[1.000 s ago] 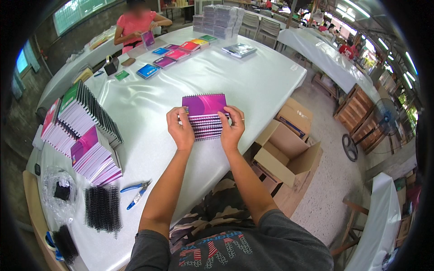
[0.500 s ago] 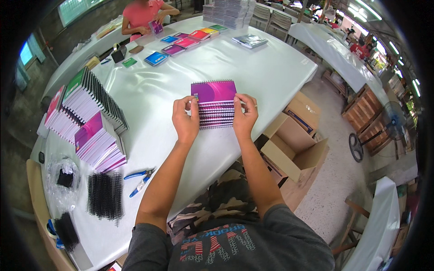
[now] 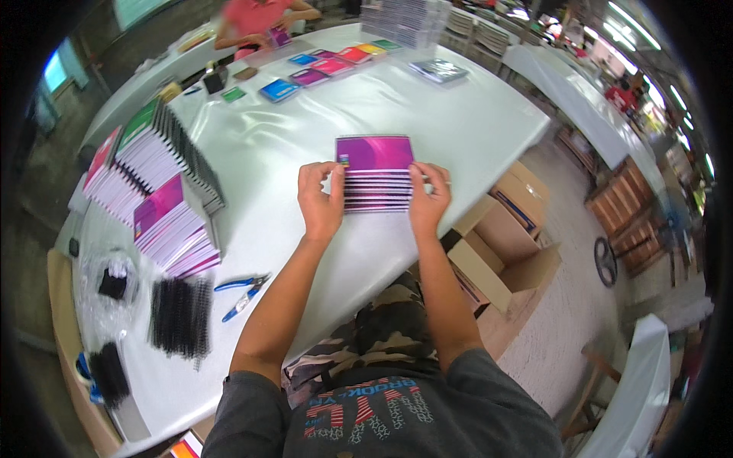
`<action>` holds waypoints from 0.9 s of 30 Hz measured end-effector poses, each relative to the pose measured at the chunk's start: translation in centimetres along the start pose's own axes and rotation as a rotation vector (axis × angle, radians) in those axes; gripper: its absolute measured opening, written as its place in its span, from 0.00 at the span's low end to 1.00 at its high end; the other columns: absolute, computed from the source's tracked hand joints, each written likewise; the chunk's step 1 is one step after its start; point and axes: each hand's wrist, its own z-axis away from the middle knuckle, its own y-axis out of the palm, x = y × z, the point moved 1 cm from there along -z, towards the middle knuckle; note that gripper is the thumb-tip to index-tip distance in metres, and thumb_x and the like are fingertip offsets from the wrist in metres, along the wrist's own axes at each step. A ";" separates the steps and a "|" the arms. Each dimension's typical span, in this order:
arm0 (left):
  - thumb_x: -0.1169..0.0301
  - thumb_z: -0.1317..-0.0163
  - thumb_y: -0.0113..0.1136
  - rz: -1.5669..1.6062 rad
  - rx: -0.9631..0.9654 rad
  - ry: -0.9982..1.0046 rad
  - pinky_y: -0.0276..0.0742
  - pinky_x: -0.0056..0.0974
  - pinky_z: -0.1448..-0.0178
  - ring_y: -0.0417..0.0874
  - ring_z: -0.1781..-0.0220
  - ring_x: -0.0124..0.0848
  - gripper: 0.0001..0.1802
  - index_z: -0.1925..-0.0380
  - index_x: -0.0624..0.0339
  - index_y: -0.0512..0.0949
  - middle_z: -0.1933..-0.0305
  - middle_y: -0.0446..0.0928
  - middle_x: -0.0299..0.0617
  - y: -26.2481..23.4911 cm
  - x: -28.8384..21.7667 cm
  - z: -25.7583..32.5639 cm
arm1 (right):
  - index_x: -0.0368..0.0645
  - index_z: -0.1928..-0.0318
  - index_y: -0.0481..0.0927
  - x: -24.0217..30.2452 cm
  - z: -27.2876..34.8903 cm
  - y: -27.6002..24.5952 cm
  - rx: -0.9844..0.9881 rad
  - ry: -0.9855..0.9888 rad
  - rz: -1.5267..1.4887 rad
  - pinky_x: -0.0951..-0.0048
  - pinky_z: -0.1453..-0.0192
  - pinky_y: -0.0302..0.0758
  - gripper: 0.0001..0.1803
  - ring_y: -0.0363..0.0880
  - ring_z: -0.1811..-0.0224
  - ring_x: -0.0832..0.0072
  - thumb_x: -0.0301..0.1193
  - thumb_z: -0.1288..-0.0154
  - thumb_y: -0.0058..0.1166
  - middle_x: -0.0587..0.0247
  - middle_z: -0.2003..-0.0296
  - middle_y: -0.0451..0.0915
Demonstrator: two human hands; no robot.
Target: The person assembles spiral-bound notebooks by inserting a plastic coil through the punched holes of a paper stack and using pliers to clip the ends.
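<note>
My left hand (image 3: 321,201) and my right hand (image 3: 430,201) grip a stepped stack of purple spiral notebooks (image 3: 376,154) by its two sides, thumbs along the edges. The stack rests on or just over the white-covered table; I cannot tell which. Its top cover faces up, and the lower ones show as overlapping strips. To the left of my left forearm lie blue-handled cutting pliers (image 3: 235,285). Beyond them is a pile of black binding coils (image 3: 180,317). Tall stacks of notebooks with purple (image 3: 160,204) and green covers (image 3: 139,126) stand at the left.
Colourful notebooks (image 3: 331,66) lie in rows at the far side, near a person in a pink top (image 3: 256,15). Wrapped stacks (image 3: 405,21) stand behind. Open cardboard boxes (image 3: 496,259) sit below the table's right edge. A clear plastic bag (image 3: 107,301) lies at left.
The view has shifted slightly, so the whole scene sits a little differently. Both hands keep their hold on the notebook stack, whose lower strips now appear flatter and less spread.
</note>
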 end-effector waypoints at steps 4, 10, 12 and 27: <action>0.75 0.46 0.60 -0.302 -0.095 0.332 0.66 0.43 0.48 0.71 0.51 0.44 0.14 0.58 0.59 0.76 0.57 0.74 0.47 -6.2 -2.0 -2.7 | 0.38 0.64 0.82 0.1 0.0 -3.5 -0.033 -0.026 0.107 0.73 0.55 0.70 0.05 0.73 0.59 0.72 0.22 0.40 0.55 0.60 0.64 0.77; 0.72 0.47 0.56 -1.155 0.087 0.079 0.57 0.48 0.33 0.65 0.37 0.47 0.27 0.44 0.58 0.69 0.41 0.68 0.48 -23.3 0.3 -4.9 | 0.35 0.64 0.79 2.9 3.3 -3.9 0.041 0.122 -0.096 0.75 0.55 0.70 0.08 0.74 0.64 0.75 0.27 0.35 0.49 0.63 0.68 0.78; 0.74 0.45 0.54 -1.117 0.169 0.028 0.64 0.45 0.37 0.73 0.44 0.45 0.21 0.48 0.59 0.73 0.48 0.75 0.46 -25.0 -0.1 -4.0 | 0.36 0.63 0.79 4.5 5.2 -2.3 0.159 0.288 -0.250 0.76 0.55 0.69 0.10 0.75 0.65 0.76 0.29 0.33 0.48 0.64 0.69 0.78; 0.66 0.46 0.61 -1.150 0.164 -0.197 0.72 0.43 0.54 0.78 0.57 0.45 0.15 0.60 0.59 0.78 0.59 0.79 0.43 -24.5 -1.6 7.6 | 0.34 0.50 0.76 8.0 7.9 1.6 1.131 0.624 -0.602 0.76 0.45 0.69 0.15 0.74 0.52 0.77 0.22 0.37 0.50 0.61 0.54 0.79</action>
